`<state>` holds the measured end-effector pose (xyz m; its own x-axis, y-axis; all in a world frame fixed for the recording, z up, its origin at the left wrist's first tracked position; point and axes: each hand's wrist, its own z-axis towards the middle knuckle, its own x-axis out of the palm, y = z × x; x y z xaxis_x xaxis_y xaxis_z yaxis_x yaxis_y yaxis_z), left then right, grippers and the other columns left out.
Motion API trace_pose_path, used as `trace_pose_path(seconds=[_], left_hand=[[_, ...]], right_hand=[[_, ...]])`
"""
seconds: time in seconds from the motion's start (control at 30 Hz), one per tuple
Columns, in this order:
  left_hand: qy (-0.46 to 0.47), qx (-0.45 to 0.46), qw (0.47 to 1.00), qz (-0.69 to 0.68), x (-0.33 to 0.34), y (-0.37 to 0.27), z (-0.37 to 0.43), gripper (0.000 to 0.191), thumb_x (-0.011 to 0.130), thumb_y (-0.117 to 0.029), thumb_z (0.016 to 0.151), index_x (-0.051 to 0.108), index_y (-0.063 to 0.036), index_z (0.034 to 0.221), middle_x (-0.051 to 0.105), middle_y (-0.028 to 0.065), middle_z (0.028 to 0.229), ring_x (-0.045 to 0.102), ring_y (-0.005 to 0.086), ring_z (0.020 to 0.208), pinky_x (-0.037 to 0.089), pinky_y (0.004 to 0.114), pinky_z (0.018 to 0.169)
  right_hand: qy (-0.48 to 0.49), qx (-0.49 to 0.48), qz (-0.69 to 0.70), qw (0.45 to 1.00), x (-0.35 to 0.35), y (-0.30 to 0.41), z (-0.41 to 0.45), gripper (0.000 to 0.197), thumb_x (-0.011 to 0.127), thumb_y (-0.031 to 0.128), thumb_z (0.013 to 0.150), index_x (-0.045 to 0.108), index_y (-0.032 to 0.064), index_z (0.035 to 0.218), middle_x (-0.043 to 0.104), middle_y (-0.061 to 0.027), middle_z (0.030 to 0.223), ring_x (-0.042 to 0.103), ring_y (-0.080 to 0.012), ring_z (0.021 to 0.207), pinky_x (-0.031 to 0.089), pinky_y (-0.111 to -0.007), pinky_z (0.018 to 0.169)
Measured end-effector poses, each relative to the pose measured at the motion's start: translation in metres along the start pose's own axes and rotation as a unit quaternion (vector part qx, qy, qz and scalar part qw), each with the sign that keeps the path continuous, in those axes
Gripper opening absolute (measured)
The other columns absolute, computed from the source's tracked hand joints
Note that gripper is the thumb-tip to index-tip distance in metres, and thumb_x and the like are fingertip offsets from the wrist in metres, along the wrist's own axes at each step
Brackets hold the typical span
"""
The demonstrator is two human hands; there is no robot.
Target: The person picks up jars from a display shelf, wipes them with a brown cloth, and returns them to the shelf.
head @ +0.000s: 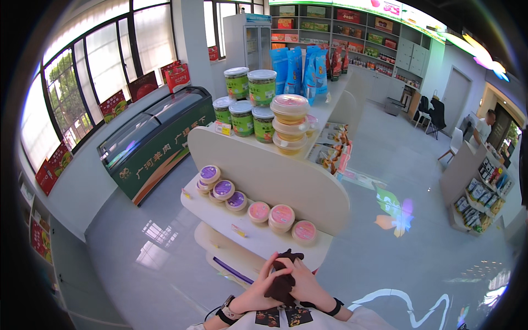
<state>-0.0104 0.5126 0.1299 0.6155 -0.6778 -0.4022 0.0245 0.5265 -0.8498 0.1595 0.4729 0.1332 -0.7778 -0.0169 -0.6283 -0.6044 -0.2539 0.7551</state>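
A crumpled dark brown cloth (282,284) is bunched between my two hands, close in front of my body. My left hand (264,285) grips it from the left, thumb and fingers bent around its upper part. On the other side, my right hand (304,284) presses into the same cloth with curled fingers. Part of a small pale object shows between the fingers, too covered to name. Just beyond the hands is the white tiered display shelf (264,241), bearing pink-lidded tubs (281,216) and purple-lidded tubs (223,189).
Atop the display stand (264,175) are green-labelled jars (261,88), stacked clear-lidded tubs (290,108) and blue pouches (293,70). A chest freezer (161,144) stands left under the windows. At right, a person (483,127) is behind a counter (462,165); grey floor (371,255) lies between.
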Motion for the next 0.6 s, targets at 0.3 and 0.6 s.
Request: trace_pose_path(seconds=[0.3,0.6], left_hand=[[-0.038,-0.039,0.996,-0.066,-0.008,0.004,-0.005,0.122,0.081,-0.012,0.064,-0.011,-0.0024,0.144,0.003,0.0213,0.15,0.014,0.0285,0.139,0.018,0.038,0.111],[-0.06,0.012,0.998,-0.013,0.0,-0.001,0.005,0.112,0.078,-0.015,0.068,-0.002,-0.0169,0.147,0.006,0.0274,0.149,0.017,0.0398,0.137,0.021,0.044,0.109]], right_hand=[[-0.012,-0.063,-0.05,0.997,-0.003,0.011,0.0,0.081,0.068,0.023,0.068,0.031,0.0146,0.138,0.048,-0.0222,0.109,0.047,-0.0388,0.102,0.04,-0.044,0.086],[-0.089,-0.143,-0.01,0.986,-0.003,0.008,-0.005,0.071,0.073,0.035,0.061,0.048,0.0144,0.123,0.048,-0.0174,0.117,0.045,-0.0368,0.111,0.031,-0.046,0.096]])
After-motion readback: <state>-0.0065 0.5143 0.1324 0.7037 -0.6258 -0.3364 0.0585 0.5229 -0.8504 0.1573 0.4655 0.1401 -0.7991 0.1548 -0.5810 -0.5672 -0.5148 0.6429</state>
